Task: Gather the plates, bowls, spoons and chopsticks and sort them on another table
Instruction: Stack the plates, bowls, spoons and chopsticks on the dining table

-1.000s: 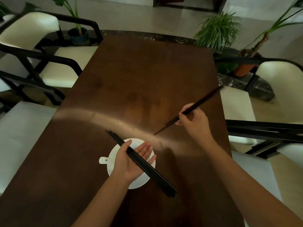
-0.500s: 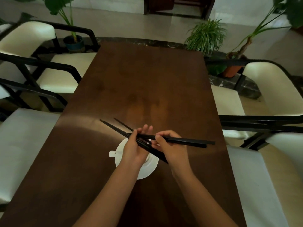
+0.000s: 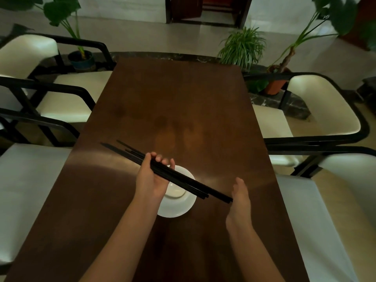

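Observation:
My left hand (image 3: 151,178) grips a bundle of several black chopsticks (image 3: 189,185) that slant from upper left to lower right above the table. My right hand (image 3: 240,197) is flat and open, its palm pressed against the lower right ends of the chopsticks. Under the left hand a white plate (image 3: 179,208) rests on the dark wooden table (image 3: 183,102), with a shallow white dish on it, partly hidden by my hand and the chopsticks.
Cream chairs with black frames stand along both sides of the table, two on the left (image 3: 67,98) and two on the right (image 3: 321,110). Potted plants (image 3: 242,45) stand on the floor beyond the far edge.
My right hand passed its chopsticks into the bundle in my left hand, let go, and now presses flat against the ends. The bundle sits straighter and closer together.

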### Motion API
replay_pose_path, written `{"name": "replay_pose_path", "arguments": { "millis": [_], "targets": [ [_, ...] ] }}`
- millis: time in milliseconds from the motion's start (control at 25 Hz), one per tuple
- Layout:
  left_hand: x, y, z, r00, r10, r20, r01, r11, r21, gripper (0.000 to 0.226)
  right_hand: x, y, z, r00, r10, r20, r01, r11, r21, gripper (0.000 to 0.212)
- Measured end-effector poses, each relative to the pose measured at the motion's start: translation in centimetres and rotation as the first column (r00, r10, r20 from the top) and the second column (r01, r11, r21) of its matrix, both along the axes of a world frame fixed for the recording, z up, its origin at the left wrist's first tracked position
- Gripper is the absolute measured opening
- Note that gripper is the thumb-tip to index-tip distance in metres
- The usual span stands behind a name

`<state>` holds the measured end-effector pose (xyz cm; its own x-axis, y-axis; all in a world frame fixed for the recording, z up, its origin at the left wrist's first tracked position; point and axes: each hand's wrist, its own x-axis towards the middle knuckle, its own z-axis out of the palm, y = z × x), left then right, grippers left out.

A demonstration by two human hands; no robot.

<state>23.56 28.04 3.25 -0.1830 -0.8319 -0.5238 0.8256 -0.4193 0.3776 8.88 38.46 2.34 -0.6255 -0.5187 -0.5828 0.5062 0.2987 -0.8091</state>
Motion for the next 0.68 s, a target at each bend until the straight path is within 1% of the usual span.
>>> {"name": "replay_pose_path", "arguments": {
  "millis": [120,200,280,360,400,440,480,560,600,640,680],
  "targets": [
    [0.0,0.6,0.1,0.998,-0.056,0.032,0.057,0.998,-0.03,0.027,1.8,-0.5,0.1,0.974,0.06,0.216,-0.027,0.988,-0.15,0.044],
    [-0.4,1.2,-0.1,0.99,-0.12,0.071,0.124,0.991,-0.052,0.025,3.3,-1.2,0.5,0.947,0.142,0.288,-0.091,0.979,-0.182,0.039],
    [-0.3,1.3,-0.3,0.974,-0.196,0.111,0.206,0.975,-0.087,0.026,4.2,-1.3,0.4,0.94,0.203,0.272,-0.178,0.977,-0.113,0.03],
    [0.3,0.9,-0.3,0.933,-0.331,0.142,0.347,0.932,-0.105,0.026,3.9,-1.3,0.6,0.946,0.286,0.152,-0.287,0.958,-0.02,0.03],
    [0.7,0.8,-0.3,0.892,-0.425,0.154,0.442,0.891,-0.105,0.026,3.4,-1.6,1.1,0.936,0.344,0.07,-0.345,0.939,-0.001,0.033],
    [1.0,0.8,-0.3,0.831,-0.53,0.17,0.55,0.828,-0.106,0.025,2.6,-2.3,1.8,0.911,0.413,-0.015,-0.413,0.911,-0.007,0.036],
    [1.0,0.9,-0.3,0.746,-0.636,0.199,0.662,0.742,-0.108,0.022,1.7,-3.2,2.8,0.853,0.511,-0.11,-0.516,0.857,-0.019,0.039],
    [0.8,1.3,-0.2,0.541,-0.795,0.276,0.839,0.531,-0.117,0.018,0.5,-5.3,5.3,0.661,0.705,-0.258,-0.732,0.682,-0.012,0.035],
    [0.6,1.5,-0.1,0.453,-0.842,0.294,0.891,0.437,-0.122,0.018,0.2,-6.2,6.2,0.583,0.765,-0.273,-0.801,0.598,-0.032,0.031],
    [0.5,1.6,-0.1,0.388,-0.875,0.29,0.922,0.367,-0.127,0.019,0.0,-6.9,6.8,0.532,0.808,-0.254,-0.843,0.534,-0.066,0.025],
    [0.4,1.6,0.0,0.343,-0.899,0.273,0.939,0.319,-0.132,0.02,-0.1,-7.3,7.1,0.504,0.835,-0.223,-0.863,0.495,-0.099,0.02]
  ]
}}
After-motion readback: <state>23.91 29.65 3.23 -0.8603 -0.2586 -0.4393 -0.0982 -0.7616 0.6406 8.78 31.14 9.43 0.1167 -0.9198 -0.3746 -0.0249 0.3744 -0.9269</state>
